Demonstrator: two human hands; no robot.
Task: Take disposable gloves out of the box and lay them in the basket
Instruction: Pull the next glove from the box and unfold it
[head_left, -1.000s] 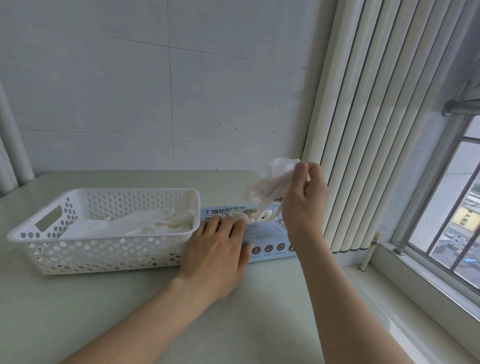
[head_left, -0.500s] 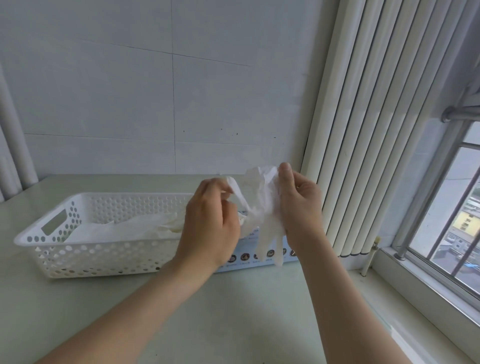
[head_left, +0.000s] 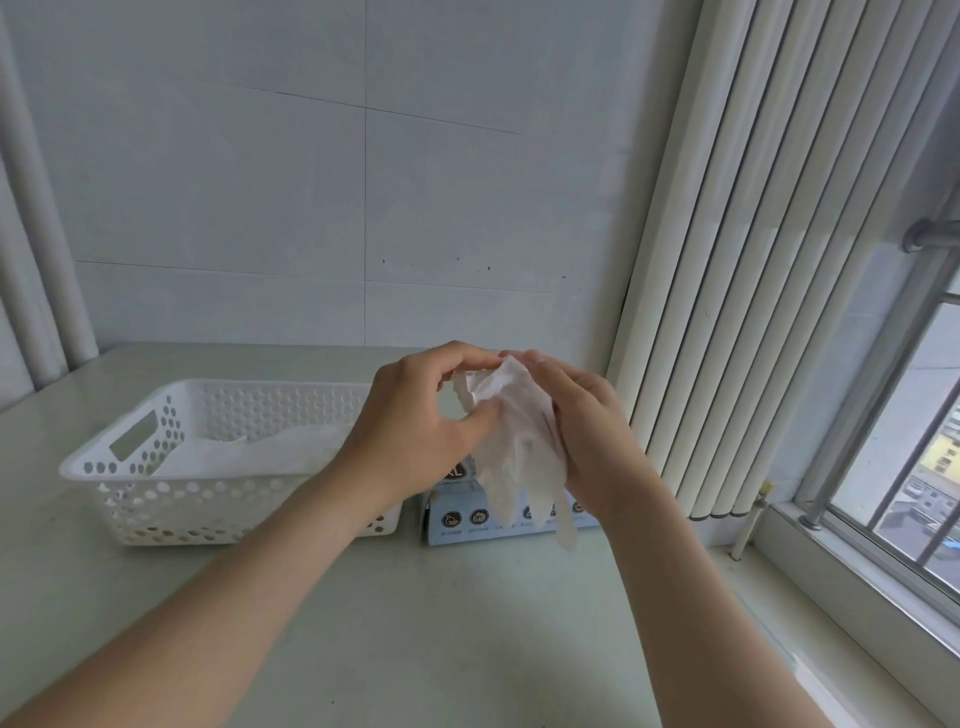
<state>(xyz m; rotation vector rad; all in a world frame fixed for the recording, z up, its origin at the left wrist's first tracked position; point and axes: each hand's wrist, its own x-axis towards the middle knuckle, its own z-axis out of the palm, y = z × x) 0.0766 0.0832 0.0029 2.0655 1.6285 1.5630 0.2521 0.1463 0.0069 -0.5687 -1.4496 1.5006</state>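
— Where is the glove (head_left: 519, 447)?
— In the air just above the box (head_left: 457, 519), with its fingers dangling over the box's front.
— Who holds it?
— Both hands. The left hand (head_left: 415, 431) pinches the cuff end with curled fingers, and the right hand (head_left: 587, 441) curls round the other side.
— And the basket (head_left: 156, 499)?
— Just left of the box, with pale gloves (head_left: 249, 457) lying inside. Vertical blinds (head_left: 727, 260) hang to the right of the box.
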